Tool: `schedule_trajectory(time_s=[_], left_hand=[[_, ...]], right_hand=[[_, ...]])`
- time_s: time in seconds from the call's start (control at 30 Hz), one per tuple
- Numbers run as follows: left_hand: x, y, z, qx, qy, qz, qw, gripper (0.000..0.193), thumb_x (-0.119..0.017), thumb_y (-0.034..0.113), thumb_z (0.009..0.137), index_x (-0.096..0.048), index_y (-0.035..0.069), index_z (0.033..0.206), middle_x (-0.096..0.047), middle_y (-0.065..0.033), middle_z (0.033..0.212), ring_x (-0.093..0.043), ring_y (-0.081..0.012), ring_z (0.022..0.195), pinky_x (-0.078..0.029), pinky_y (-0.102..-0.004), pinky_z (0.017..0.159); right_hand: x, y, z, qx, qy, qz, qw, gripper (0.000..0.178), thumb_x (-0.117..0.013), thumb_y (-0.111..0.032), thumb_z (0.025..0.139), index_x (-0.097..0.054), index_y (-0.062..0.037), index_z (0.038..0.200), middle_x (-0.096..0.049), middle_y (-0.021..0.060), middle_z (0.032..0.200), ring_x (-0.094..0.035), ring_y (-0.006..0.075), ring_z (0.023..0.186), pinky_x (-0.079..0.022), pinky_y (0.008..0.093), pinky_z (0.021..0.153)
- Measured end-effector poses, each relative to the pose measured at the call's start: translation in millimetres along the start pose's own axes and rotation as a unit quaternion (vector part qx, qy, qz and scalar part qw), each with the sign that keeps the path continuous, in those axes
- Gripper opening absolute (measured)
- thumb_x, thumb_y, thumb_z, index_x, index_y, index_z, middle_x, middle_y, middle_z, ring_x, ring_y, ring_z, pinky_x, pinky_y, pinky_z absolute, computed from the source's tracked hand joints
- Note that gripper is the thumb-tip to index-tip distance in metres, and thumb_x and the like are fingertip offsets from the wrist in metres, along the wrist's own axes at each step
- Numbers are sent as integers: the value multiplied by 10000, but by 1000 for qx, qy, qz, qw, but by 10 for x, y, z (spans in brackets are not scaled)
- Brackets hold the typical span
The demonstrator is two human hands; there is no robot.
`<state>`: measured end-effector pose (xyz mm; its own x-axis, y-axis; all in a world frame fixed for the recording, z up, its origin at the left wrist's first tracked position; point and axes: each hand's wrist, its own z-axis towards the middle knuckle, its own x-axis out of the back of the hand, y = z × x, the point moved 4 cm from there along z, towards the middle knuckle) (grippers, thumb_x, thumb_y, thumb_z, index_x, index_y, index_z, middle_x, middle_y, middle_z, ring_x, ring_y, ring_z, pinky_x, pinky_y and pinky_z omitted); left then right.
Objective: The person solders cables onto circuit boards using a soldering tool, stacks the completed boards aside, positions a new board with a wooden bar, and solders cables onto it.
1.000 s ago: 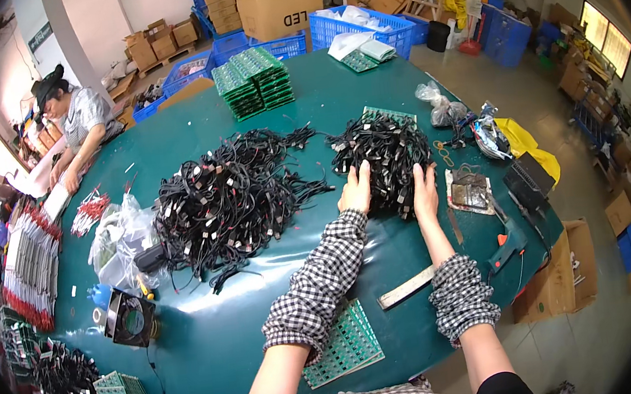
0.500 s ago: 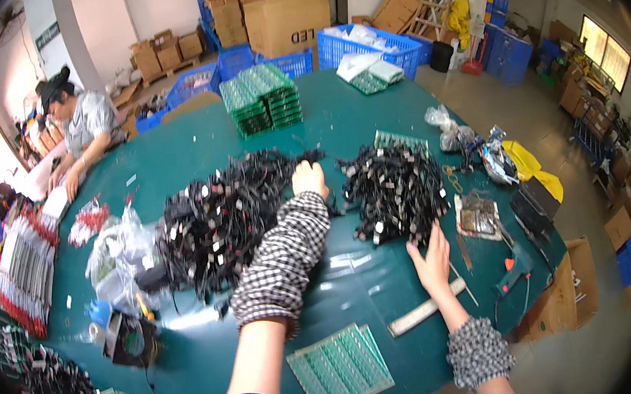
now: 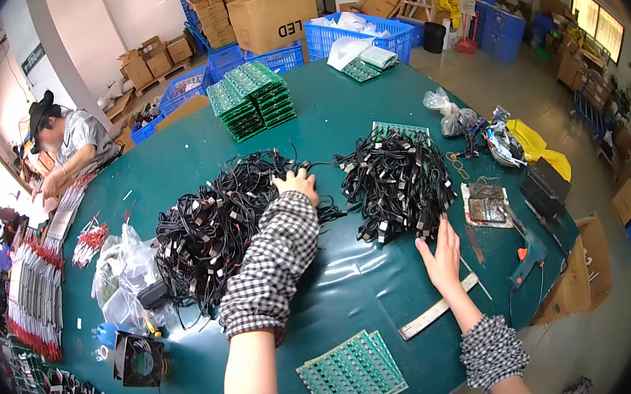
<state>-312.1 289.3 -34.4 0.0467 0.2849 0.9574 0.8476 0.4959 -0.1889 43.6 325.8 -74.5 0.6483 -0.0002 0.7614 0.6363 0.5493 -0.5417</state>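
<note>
A large heap of black cables with small connectors lies on the green table, left of centre. My left hand rests at this heap's right edge with its fingers spread over the strands. A second, smaller heap of black cables is to the right, partly covering a green circuit board panel. At its near edge my right hand is stretched out flat, fingertips by the lowest cables, nothing in it. Several loose strands lie between the heaps. Green circuit board panels lie near me, below both hands.
Stacked circuit boards stand at the back. On the right are a white strip, a glue gun and a worn block. A small fan and plastic bags sit left. A co-worker handles strips far left.
My left hand has shifted slightly left onto the heap, its fingers now more spread. My right hand stays by the smaller heap. The co-worker leans lower; the whole view has shifted a little.
</note>
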Motion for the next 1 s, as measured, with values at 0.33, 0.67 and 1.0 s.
schedule_trajectory(time_s=[0.33, 0.67, 1.0], left_hand=[[353, 196, -313, 89, 60, -107, 988, 690, -413, 622, 922, -385, 191, 1460, -436, -105, 1456, -443, -281, 1306, -256, -575, 1066], [-9, 285, -820, -29, 27, -45, 998, 879, -453, 729, 831, -331, 169, 1497, -404, -87, 1454, -342, -299, 1368, -11, -640, 1138], [-443, 70, -1840, -202, 112, 110, 967, 713, -434, 589, 916, -600, -27, 1234, -510, -133, 1252, -388, -371, 1286, -224, -616, 1083]], right_hand=[[43, 15, -31, -10, -2, -3, 1000, 787, -603, -418, 907, -269, 16, 1473, -368, 241, 1459, -373, 401, 1309, -293, 448, 1101], [37, 17, -57, 9, 21, 5, 1000, 765, -617, -406, 904, -303, 27, 1450, -403, 238, 1427, -394, 400, 1288, -315, 446, 1084], [-45, 17, -8, 41, 42, 4, 998, 767, -647, -388, 880, -316, 25, 1435, -425, 246, 1403, -421, 412, 1263, -334, 462, 1072]])
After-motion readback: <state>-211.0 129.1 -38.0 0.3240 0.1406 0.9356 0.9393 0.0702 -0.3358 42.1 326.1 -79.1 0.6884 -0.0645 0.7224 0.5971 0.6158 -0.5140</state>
